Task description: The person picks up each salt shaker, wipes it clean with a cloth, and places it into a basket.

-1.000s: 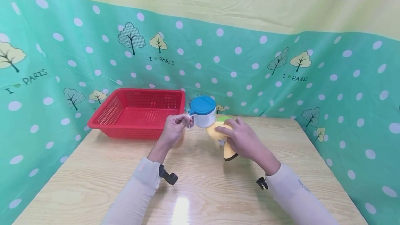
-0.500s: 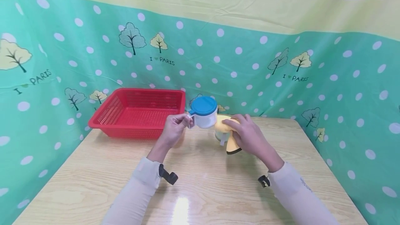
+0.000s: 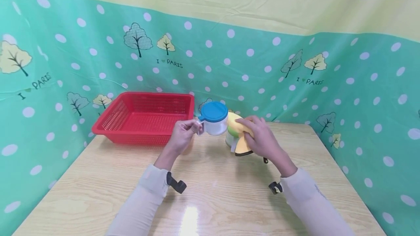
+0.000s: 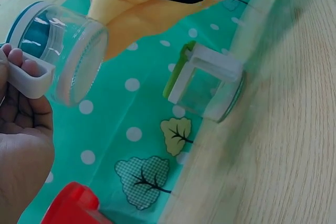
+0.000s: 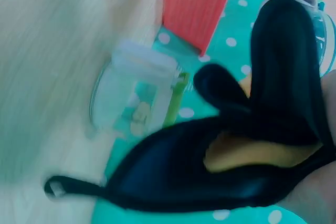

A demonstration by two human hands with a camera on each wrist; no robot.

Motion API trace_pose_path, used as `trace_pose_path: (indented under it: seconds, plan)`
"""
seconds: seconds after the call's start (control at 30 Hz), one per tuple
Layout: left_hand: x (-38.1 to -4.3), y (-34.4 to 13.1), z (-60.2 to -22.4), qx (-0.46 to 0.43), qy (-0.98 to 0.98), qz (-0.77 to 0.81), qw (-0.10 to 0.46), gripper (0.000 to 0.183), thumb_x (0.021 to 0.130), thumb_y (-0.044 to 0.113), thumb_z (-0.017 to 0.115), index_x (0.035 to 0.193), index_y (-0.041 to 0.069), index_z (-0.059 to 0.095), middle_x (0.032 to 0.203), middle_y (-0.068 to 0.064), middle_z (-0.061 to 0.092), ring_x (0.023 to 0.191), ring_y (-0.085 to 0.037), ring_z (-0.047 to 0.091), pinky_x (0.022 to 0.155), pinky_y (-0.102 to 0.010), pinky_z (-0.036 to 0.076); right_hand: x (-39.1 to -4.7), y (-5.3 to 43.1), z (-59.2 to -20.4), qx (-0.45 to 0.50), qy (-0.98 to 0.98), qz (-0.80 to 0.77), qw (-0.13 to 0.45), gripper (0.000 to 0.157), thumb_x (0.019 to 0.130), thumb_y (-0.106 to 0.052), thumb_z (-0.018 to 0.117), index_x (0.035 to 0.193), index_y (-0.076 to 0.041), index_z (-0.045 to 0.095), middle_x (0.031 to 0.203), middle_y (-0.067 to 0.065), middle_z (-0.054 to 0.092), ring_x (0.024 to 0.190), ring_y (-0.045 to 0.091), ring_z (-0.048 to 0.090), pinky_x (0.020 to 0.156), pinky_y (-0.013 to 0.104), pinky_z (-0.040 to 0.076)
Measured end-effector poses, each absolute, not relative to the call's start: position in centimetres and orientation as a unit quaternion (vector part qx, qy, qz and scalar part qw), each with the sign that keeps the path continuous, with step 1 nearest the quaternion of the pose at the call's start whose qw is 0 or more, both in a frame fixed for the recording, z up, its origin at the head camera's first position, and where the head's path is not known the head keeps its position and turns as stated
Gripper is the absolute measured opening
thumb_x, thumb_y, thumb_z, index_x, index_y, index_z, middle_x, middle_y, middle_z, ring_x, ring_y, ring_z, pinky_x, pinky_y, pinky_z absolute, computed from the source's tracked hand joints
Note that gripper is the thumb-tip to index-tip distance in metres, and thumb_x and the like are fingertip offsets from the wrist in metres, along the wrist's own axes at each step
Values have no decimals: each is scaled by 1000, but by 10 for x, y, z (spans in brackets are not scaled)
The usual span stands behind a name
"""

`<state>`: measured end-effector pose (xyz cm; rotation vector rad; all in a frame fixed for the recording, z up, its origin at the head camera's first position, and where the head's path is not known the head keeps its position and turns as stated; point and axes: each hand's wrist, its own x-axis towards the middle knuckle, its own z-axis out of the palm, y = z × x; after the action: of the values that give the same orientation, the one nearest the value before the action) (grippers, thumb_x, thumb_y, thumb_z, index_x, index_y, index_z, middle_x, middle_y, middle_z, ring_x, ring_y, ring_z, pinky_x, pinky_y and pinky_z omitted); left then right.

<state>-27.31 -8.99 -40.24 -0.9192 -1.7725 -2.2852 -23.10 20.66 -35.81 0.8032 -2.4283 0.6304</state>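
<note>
My left hand [image 3: 183, 134] grips the white handle of a clear jar with a blue lid [image 3: 214, 114], held above the table. In the left wrist view this jar [image 4: 58, 51] is tilted, its base facing right. My right hand [image 3: 262, 137] holds a yellow mitt [image 3: 244, 146] right beside the jar; in the head view the two almost meet. The right wrist view shows the mitt's black side [image 5: 286, 72], with a thumb part and a hanging loop. Behind the mitt, a second clear jar [image 4: 205, 85] with a green lid and white handle stands on the table, partly hidden in the head view.
A red perforated basket [image 3: 144, 134] stands at the back left of the wooden table [image 3: 203, 192]. A green polka-dot cloth with trees [image 3: 210, 57] hangs behind and along both sides. Small black wrist mounts stick out from both forearms.
My right hand has drawn the mitt from the blue-lidded jar's lower side to the right, then slightly up along it. My left hand and its jar have hardly moved.
</note>
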Motion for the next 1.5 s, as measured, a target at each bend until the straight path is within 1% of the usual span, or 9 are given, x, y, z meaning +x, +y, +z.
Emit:
trace_pose_path:
  seconds: [0.1,0.2,0.33,0.5,0.73,0.87,1.13,1.33,1.5]
  plan:
    - [-273,-90,-403,-308,-587,-747,59,27,94,26,68,86,1,73,79,2,68,82,-12,60,80,-25,53,-231,205,-360,302,-878,299,219,48,88,9,63,133,-8,67,121,15,64,111,34,57,88,49,47]
    - [-273,-91,-403,-311,-587,-745,63,30,94,29,68,86,0,72,79,2,68,82,-13,60,79,-25,53,-230,203,-362,302,-867,335,211,47,88,10,64,132,-7,66,123,15,64,113,33,58,89,50,49]
    - [-273,-91,-403,-310,-582,-749,63,27,92,31,69,85,5,73,79,1,67,82,-12,60,79,-25,52,-226,199,-362,310,-855,351,223,49,87,11,66,132,-8,67,123,13,65,113,31,59,88,49,51]
    - [-274,-92,-404,-302,-574,-758,62,27,94,27,68,86,2,72,77,1,68,80,-12,60,78,-24,52,-220,193,-357,341,-841,350,234,50,86,11,67,131,-9,68,126,11,65,115,29,58,90,47,50]
    - [-275,-94,-404,-292,-577,-760,59,19,91,33,70,85,16,76,79,2,69,81,-11,61,80,-24,52,-212,184,-354,391,-824,329,244,52,84,10,64,131,-12,67,128,13,64,116,32,57,93,49,44]
    - [-276,-94,-404,-287,-577,-763,53,19,89,36,71,84,18,76,79,2,68,81,-12,60,81,-25,52,-210,181,-355,393,-829,321,236,53,84,10,62,131,-14,66,129,12,63,118,34,55,97,52,43]
    - [-275,-96,-405,-295,-582,-757,48,20,96,28,68,86,11,74,78,0,68,82,-13,61,80,-25,52,-216,183,-359,385,-836,300,253,55,83,13,61,133,-10,64,126,14,64,114,34,55,91,49,42]
    - [-274,-95,-404,-311,-576,-755,47,24,93,34,69,85,12,74,78,1,67,80,-12,60,79,-24,52,-223,190,-359,360,-849,304,241,50,86,10,65,133,-7,64,126,16,64,110,35,54,87,45,42]
    - [-274,-95,-403,-325,-579,-746,45,42,89,37,71,85,-5,68,77,1,66,82,-13,58,78,-25,51,-231,197,-362,338,-860,307,227,49,87,11,65,133,-5,64,126,16,64,111,36,55,86,44,42]
